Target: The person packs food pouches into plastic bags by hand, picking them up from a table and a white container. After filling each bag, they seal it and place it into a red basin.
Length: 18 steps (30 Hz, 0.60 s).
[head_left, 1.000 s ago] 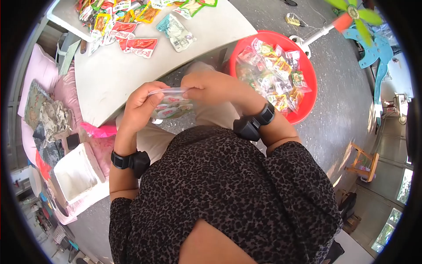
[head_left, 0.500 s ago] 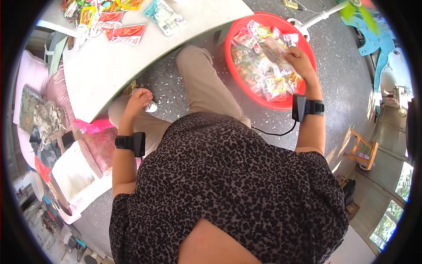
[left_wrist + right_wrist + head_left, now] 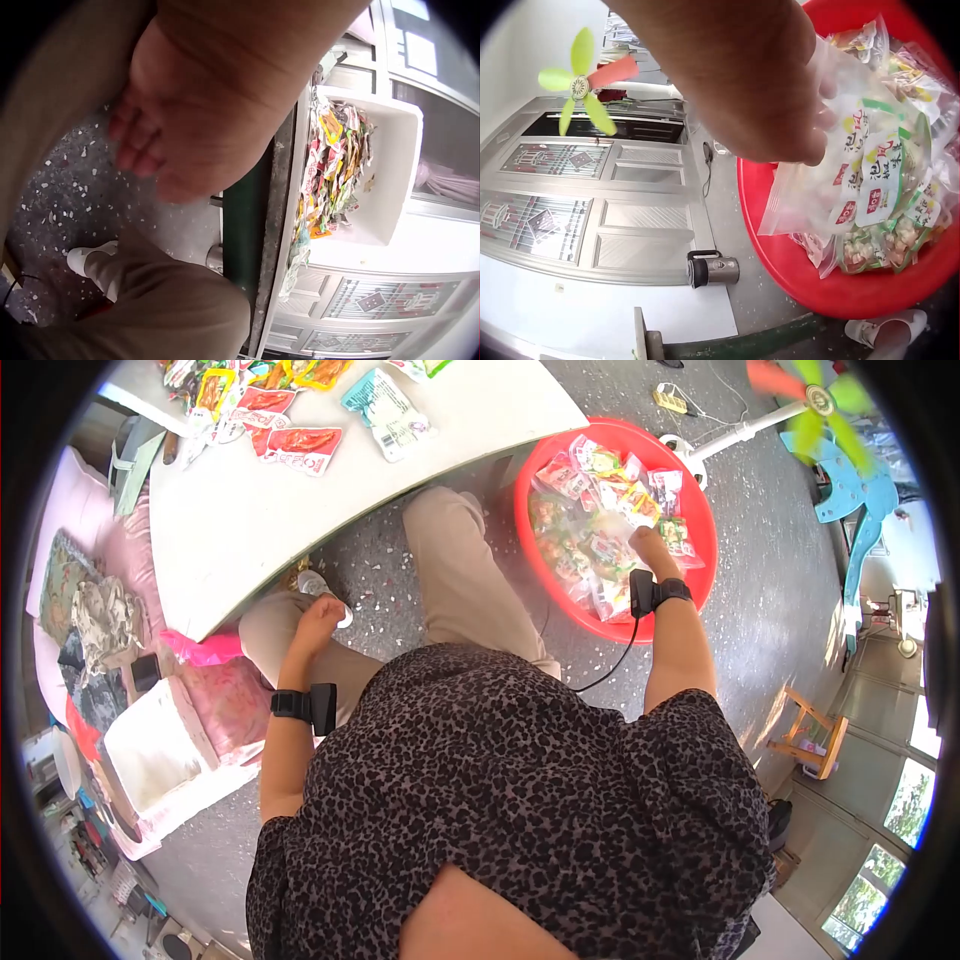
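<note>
Over the red basin (image 3: 524, 520), the right hand (image 3: 652, 550) reaches down among packed clear bags. The right wrist view shows the fingers of that hand (image 3: 761, 90) pinching the top part of a clear bag (image 3: 870, 161), which has green-and-white packets inside and lies on the other bags. Its fingertips are partly hidden by the palm and wrist. Above the left thigh, beside the table edge, hangs the empty left hand (image 3: 318, 622). In the left wrist view this hand (image 3: 202, 120) has loosely bent fingers and touches no object.
On the white table (image 3: 240, 530) lie loose red, yellow and teal packets. A white tub (image 3: 397, 172) of packets stands on it. Beyond the basin is a fan (image 3: 818, 402) on a white pole. A white foam box (image 3: 160, 745) sits at the left.
Both hands held the bag's top edge in front of the body; the left let go, and the right carried it over to the basin, then lower onto the bags there.
</note>
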Motion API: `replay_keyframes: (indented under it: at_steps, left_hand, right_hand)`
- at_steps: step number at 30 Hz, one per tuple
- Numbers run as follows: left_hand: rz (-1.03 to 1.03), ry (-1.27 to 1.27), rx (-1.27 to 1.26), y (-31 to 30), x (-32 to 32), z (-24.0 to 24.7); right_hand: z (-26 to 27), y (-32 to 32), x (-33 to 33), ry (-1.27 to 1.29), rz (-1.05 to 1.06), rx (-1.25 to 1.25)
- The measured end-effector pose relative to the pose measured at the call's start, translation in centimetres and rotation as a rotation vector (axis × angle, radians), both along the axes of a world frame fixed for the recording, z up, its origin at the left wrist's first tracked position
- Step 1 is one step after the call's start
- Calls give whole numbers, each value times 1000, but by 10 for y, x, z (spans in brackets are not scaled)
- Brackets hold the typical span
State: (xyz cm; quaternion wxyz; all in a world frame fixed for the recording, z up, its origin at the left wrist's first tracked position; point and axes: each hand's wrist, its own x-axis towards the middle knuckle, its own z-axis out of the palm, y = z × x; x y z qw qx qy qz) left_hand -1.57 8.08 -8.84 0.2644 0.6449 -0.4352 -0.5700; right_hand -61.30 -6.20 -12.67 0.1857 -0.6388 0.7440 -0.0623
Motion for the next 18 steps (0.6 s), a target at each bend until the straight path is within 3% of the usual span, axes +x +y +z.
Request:
replay_keyframes:
  at_steps: [5, 8, 11, 14, 18]
  left_hand:
    - [6, -42, -8, 3, 2, 0]
    - [36, -4, -14, 5, 1, 4]
    - [58, 7, -20, 4, 0, 4]
    - [54, -24, -38, 7, 1, -1]
    - [44, -46, -50, 8, 1, -1]
  right_hand:
    - [1, -55, 1, 119, -68, -137]
    - [37, -87, 19, 117, -170, -293]
    - [53, -100, 40, 162, -63, -398]
    - [37, -89, 75, 214, -25, -218]
    - [-29, -50, 116, 117, 105, -50]
